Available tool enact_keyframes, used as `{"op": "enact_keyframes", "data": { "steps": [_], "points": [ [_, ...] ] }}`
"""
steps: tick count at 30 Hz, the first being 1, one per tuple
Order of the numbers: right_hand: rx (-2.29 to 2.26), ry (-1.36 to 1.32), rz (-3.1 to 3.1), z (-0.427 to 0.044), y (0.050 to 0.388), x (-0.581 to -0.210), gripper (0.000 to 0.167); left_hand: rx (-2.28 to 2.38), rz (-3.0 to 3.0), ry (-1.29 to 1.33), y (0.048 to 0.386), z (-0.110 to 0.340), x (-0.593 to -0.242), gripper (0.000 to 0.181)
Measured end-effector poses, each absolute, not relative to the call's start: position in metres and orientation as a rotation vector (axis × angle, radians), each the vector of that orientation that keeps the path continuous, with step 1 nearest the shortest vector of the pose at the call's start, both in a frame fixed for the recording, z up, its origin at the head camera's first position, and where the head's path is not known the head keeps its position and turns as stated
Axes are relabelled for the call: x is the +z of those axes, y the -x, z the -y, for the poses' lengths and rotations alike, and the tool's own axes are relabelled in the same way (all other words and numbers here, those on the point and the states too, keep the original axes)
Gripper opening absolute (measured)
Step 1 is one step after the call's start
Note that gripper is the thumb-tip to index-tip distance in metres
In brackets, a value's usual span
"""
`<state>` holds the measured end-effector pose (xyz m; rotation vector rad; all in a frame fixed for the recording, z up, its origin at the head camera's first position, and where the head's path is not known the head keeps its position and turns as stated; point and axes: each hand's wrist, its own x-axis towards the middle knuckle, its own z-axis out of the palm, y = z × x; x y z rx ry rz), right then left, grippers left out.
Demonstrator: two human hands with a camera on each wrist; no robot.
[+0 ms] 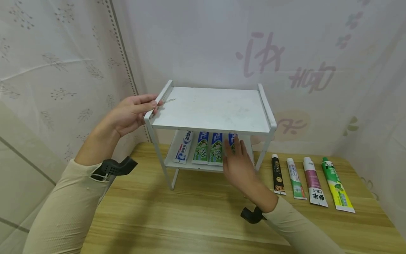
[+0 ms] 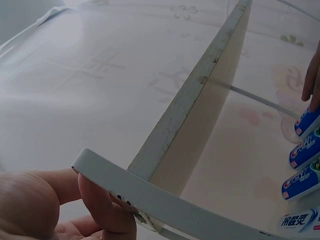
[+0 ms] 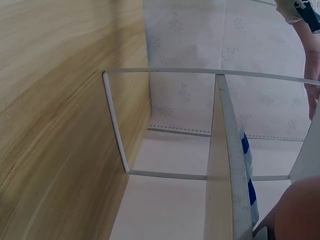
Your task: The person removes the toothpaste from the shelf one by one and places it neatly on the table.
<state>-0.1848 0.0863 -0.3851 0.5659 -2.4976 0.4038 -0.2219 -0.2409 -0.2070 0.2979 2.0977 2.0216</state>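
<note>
At left, the left hand [image 1: 134, 112] grips the left rail [image 1: 165, 92] of a white rack [image 1: 215, 109]. On its lower shelf [image 1: 203, 168] lie a white-and-blue tube [image 1: 184, 147], two blue-and-green tubes [image 1: 201, 149], then a similar tube [image 1: 232, 139] under the right hand's [image 1: 241, 167] outstretched fingers. Right, four tubes [image 1: 314, 181] line the table [image 1: 190, 218].

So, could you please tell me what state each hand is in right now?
Left hand: closed, holding the left edge of the white rack.
Right hand: open, over the rightmost toothpaste tube on the rack.
</note>
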Motion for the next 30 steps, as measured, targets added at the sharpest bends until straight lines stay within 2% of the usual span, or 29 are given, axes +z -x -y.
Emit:
{"op": "enact_keyframes", "data": {
  "steps": [18, 30],
  "points": [
    [0.470, -0.594, 2.482, -0.0868, 0.1906, -0.3938, 0.046, 2.009, -2.104, -0.292, 0.2231, 0.2406, -0.2077, 0.063],
    [0.608, -0.523, 2.616, -0.0877, 0.1918, -0.3922, 0.054, 2.060, -1.998, -0.289, 0.2248, 0.2425, -0.2074, 0.069]
  ]
}}
